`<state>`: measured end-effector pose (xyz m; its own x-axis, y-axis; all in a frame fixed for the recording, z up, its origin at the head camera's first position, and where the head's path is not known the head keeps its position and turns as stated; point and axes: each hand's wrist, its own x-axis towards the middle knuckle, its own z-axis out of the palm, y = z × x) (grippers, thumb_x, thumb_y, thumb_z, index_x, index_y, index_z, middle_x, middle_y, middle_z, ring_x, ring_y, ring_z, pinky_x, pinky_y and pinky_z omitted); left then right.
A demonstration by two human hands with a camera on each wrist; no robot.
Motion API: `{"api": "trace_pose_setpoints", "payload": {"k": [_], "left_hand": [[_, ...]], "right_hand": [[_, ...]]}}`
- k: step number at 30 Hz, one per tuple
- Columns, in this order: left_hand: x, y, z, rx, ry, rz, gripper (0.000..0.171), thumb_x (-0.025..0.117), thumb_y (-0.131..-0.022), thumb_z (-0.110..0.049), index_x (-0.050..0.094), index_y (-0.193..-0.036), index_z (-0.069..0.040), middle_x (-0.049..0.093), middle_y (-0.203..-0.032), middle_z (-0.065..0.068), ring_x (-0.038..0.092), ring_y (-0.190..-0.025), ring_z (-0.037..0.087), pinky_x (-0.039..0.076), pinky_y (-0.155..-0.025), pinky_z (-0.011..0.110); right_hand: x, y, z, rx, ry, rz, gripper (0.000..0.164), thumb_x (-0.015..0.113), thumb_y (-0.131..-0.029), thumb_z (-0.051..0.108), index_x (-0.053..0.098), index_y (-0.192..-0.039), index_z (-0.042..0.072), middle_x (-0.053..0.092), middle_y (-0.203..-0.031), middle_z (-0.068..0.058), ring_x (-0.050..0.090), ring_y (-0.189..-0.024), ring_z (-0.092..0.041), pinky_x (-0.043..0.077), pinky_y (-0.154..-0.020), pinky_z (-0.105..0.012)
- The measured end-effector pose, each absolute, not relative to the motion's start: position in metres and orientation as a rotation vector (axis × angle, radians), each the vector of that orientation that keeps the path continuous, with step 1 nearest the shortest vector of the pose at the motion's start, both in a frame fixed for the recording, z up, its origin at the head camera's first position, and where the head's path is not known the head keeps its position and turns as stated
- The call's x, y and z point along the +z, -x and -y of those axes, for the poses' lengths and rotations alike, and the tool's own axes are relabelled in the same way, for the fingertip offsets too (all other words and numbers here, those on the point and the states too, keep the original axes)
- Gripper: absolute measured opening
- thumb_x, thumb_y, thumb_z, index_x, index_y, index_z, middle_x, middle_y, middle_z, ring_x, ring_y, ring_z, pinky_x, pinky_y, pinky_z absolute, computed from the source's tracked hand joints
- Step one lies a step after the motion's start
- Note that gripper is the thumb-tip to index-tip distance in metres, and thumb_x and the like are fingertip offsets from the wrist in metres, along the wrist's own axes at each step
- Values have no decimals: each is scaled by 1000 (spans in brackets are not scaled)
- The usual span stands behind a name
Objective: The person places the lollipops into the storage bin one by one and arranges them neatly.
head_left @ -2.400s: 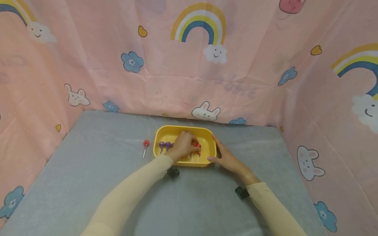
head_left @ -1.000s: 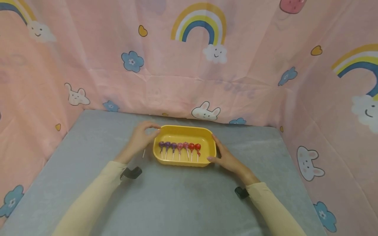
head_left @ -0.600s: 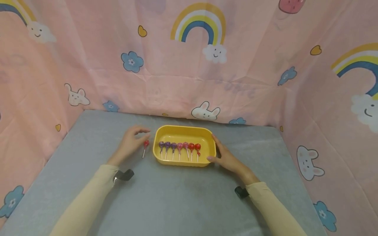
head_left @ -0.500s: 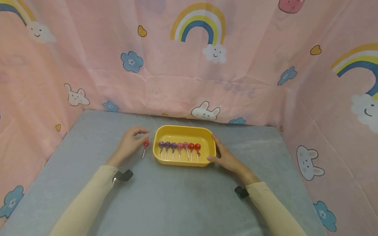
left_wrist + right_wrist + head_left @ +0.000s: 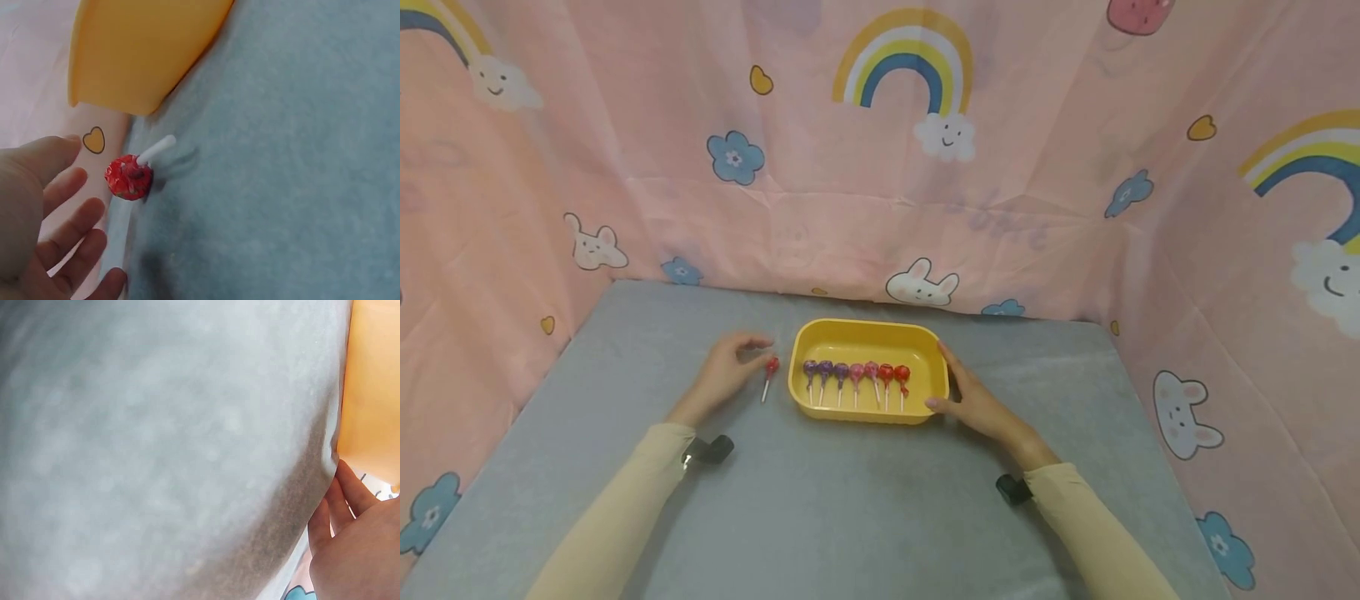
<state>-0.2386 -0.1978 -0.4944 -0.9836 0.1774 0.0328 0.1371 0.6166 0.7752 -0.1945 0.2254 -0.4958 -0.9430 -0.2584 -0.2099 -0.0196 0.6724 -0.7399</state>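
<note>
A red lollipop (image 5: 771, 364) lies on the grey cloth left of a yellow tray (image 5: 868, 326). My left hand (image 5: 724, 367) is beside its wrapped head, thumb and fingers apart. In the left wrist view a gap shows between the fingers and the lollipop (image 5: 129, 177). Inside the tray several lollipops lie in a row: purple ones (image 5: 825, 367) at left, pink ones (image 5: 857, 372) in the middle, red ones (image 5: 902, 373) at right. My right hand (image 5: 981, 406) rests on the tray's right end, thumb at the front corner, fairly straight fingers along the outside.
The grey cloth-covered table (image 5: 880, 508) extends around the tray. A pink patterned curtain (image 5: 820, 225) rises behind the table and at both sides. Each wrist carries a dark camera, such as the left wrist camera (image 5: 711, 450).
My left hand has come out of the tray, passed over its left rim and drawn back left to the loose lollipop. The red lollipops in the tray are now uncovered. My right hand stays put.
</note>
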Motion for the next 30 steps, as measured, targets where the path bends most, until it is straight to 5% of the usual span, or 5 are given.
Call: {"api": "trace_pose_setpoints", "payload": {"k": [30], "left_hand": [[-506,238,196,1137,-335,-2888,34,74,-88,-27,71,-113,-4,65,-118,19,54,-118,38,40,-106,56]], "right_hand": [[-497,196,-225,-1159,222,-2587,105,73,-84,52,-3,-156,45,7,-169,-5,13,-156,-33,15,-123,-61]]}}
